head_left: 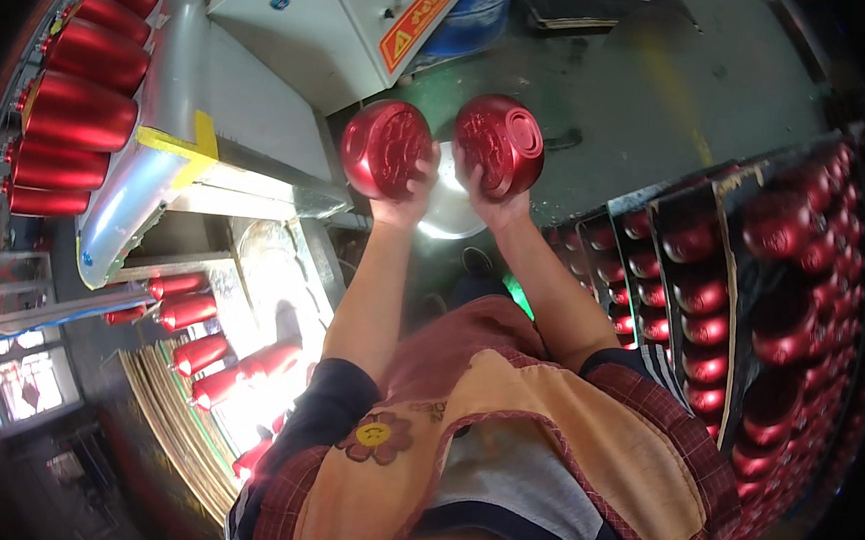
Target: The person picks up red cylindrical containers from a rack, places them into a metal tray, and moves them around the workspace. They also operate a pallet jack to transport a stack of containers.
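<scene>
My left hand (408,196) grips a glossy red metallic bottle (379,144), its embossed rounded end facing up toward me. A matching red bottle (507,140) is in my right hand (495,204), with a ringed, embossed end showing. Both arms reach forward, and the two bottles are side by side with a small gap between them. Behind and below my hands is a round white object (451,216), lit brightly; its kind I cannot make out.
Racks (722,215) with many red bottles (707,294) run along the right. At left, a row of red bottles (83,110) passes a silver curved housing (120,213). A white control cabinet (318,36) and blue bucket (477,17) stand ahead. Stacked boards (176,418) are lower left.
</scene>
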The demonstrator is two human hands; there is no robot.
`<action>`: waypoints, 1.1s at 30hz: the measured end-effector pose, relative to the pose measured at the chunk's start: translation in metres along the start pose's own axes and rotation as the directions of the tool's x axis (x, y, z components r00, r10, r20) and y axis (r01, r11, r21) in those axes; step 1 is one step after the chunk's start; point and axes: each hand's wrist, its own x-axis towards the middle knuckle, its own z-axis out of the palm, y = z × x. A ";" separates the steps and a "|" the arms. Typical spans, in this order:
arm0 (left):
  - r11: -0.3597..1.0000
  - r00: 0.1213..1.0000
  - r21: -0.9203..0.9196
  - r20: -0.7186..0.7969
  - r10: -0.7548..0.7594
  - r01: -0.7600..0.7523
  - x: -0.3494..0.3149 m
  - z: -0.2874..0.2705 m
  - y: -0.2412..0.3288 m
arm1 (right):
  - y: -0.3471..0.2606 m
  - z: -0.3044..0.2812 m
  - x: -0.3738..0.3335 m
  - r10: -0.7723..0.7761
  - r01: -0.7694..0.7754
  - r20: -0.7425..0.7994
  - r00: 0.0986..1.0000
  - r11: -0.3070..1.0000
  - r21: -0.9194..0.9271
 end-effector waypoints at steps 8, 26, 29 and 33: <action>0.993 0.990 0.003 0.076 0.117 -0.117 0.009 -0.001 0.003 | -0.061 0.000 0.033 0.078 -0.078 -0.005 0.997 0.992 -0.101; 0.074 -0.180 0.947 -0.136 0.974 -0.314 -0.370 0.063 -0.211 | 0.026 -0.060 0.073 0.217 -0.484 -0.440 0.872 0.231 -0.844; -0.148 -0.472 0.986 0.095 0.877 -0.076 -0.452 0.097 -0.245 | 0.084 -0.088 0.096 0.216 -0.464 -0.443 0.870 0.056 -0.884; -0.124 -0.670 0.900 0.397 0.627 0.417 -0.549 0.104 -0.218 | 0.131 -0.109 0.115 0.260 -0.415 -0.410 0.874 -0.040 -0.909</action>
